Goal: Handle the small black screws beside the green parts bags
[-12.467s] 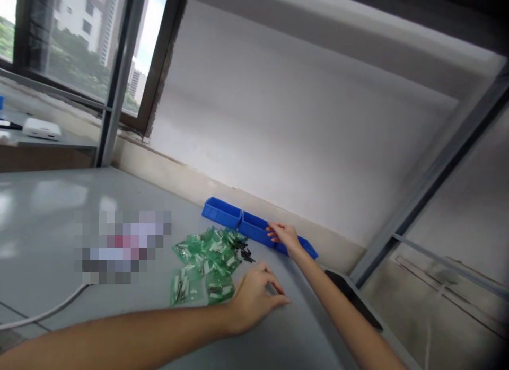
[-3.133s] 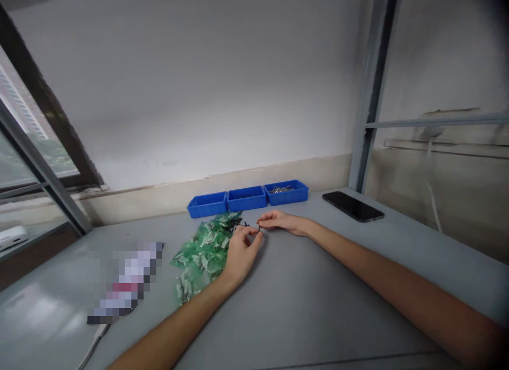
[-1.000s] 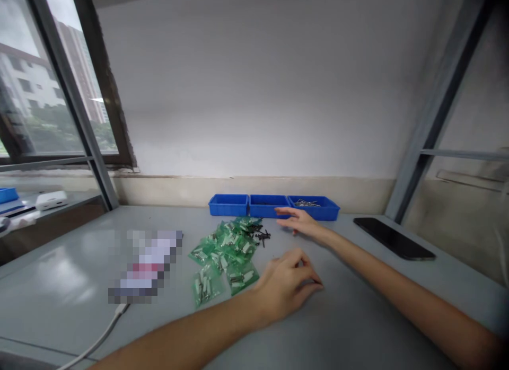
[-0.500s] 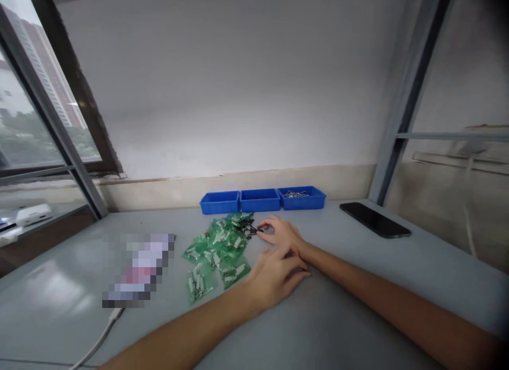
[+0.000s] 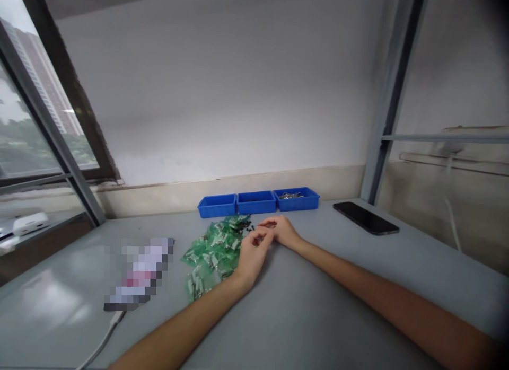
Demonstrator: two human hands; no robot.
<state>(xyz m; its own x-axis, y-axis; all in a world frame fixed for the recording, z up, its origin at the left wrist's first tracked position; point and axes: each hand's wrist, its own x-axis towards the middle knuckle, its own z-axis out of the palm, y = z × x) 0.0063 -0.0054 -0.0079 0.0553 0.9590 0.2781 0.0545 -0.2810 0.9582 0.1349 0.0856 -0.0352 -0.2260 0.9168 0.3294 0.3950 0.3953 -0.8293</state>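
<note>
My left hand [image 5: 253, 255] is at the right edge of a heap of green plastic packets [image 5: 217, 245], its thumb and fingers pinched together. Close against it, my right hand [image 5: 283, 232] also has its fingertips closed, meeting those of the left. Whatever sits between the fingertips is too small to make out. Small black screw-like pieces [image 5: 247, 226] lie just beyond the fingers, beside the packets. Pale and metallic small parts show through the clear green plastic. My left hand and forearm cover part of the heap's lower right.
Three blue trays stand along the wall: a left tray [image 5: 217, 206], a middle tray [image 5: 256, 203] and a right tray [image 5: 297, 199] with thin metal pieces. A black phone [image 5: 366, 218] lies at right. A blurred-out device [image 5: 141, 274] with a white cable [image 5: 101, 342] lies left.
My left hand has moved up and left from the open table, and its fingertips now meet the right hand's. The right hand has closed its fingers near the black pieces. The view has shifted slightly.
</note>
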